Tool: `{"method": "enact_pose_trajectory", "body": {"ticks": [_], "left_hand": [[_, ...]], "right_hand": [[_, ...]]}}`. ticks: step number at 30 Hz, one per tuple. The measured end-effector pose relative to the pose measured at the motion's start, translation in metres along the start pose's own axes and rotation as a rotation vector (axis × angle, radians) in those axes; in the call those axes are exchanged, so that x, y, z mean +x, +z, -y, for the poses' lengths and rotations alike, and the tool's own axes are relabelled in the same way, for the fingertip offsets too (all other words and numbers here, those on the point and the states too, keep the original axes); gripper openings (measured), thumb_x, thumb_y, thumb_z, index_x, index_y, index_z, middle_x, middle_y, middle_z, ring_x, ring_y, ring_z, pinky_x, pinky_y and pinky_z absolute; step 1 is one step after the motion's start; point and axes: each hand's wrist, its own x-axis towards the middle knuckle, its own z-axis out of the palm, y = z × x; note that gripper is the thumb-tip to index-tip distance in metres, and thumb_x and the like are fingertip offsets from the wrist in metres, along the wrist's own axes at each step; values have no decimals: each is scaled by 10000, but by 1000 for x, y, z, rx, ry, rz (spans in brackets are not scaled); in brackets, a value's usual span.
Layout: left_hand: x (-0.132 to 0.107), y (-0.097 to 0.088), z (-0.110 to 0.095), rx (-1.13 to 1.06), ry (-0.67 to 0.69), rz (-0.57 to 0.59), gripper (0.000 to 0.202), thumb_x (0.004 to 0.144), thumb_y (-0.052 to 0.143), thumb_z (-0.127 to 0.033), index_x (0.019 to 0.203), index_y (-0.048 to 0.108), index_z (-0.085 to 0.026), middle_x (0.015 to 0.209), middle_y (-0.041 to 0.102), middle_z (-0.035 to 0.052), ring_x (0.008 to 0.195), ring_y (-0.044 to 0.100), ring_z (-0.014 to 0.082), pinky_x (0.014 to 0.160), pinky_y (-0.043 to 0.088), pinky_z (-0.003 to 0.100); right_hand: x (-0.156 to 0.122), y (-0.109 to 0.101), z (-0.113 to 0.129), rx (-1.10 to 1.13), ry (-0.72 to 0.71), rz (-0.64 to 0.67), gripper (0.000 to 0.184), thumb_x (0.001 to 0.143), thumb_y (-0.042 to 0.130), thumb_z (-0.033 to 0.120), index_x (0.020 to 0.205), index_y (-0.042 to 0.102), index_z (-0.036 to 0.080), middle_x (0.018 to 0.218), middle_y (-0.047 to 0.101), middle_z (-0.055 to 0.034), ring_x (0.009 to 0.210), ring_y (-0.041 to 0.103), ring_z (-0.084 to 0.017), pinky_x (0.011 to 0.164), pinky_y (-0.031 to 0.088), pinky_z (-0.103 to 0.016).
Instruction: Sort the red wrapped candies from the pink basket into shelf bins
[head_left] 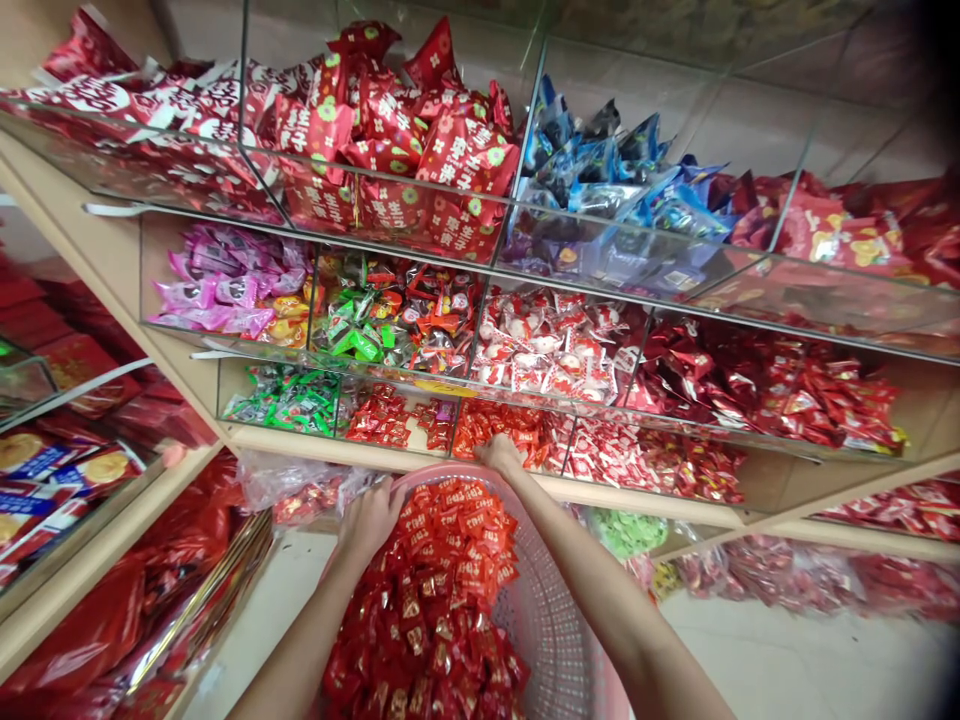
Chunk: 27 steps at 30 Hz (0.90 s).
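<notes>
Three far, pale wooden shelves (315, 447) face one pink plastic basket (559, 625). My left hand (370, 515) grips its rim; my right hand (500, 455) curls, contents hidden.

Access to the bottom shelf (414, 432) is running over the wooden ledge (289, 448), the right hand (501, 456) partly occupying the opening, while clear dividers (453, 432) are limiting sideways passage and the basket (559, 635) is obstructing the near side.

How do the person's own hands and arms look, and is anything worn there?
The left hand and right hand wear no gloves. Both forearms are bare, with no sleeve, watch or bracelet in view. Any ring is too small to tell.
</notes>
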Motion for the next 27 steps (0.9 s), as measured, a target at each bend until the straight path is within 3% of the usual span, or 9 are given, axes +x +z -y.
{"method": "enact_pose_trajectory", "body": {"ticks": [4,7,11,15,21,27], "left_hand": [[0,1,0,-9,4,3,523,880,181,-507,1036,577,-201,847,696,102,768,658,253,628,441,312],[0,-1,0,-8,10,7,518,881,186,-506,1038,574,-200,848,696,104,762,658,247,630,440,311],[-1,-4,-2,-7,5,3,512,882,190,-500,1014,582,-198,846,696,111,771,655,253,642,439,320],[-1,-7,-4,-19,-6,16,503,884,208,-491,1037,583,-192,879,693,115,796,651,234,678,441,309],[-1,-7,-4,-6,-15,40,518,883,208,-492,1049,578,-168,885,691,128,792,649,227,691,437,306],[-1,-5,-3,9,-7,32,515,881,198,-490,1048,572,-177,871,692,120,784,651,250,651,435,315]], "right_hand": [[1,3,-2,72,2,-21,142,657,616,226,533,568,175,644,622,-37,678,549,-171,824,321,-411],[0,1,-7,128,-26,-25,154,688,566,240,545,567,185,582,591,-5,630,536,-149,758,364,-345],[-5,-6,-22,371,-275,-31,251,718,531,334,529,535,169,536,535,13,566,489,-119,592,368,-239],[-21,-18,-38,603,-493,-80,320,737,511,433,567,528,163,552,511,16,549,441,-104,564,362,-226],[-66,-23,-58,852,-421,2,346,703,574,501,637,551,162,569,505,15,540,415,-98,534,353,-219],[-105,3,-84,877,-300,148,263,668,595,435,646,555,176,574,517,14,529,420,-102,523,347,-225]]}}
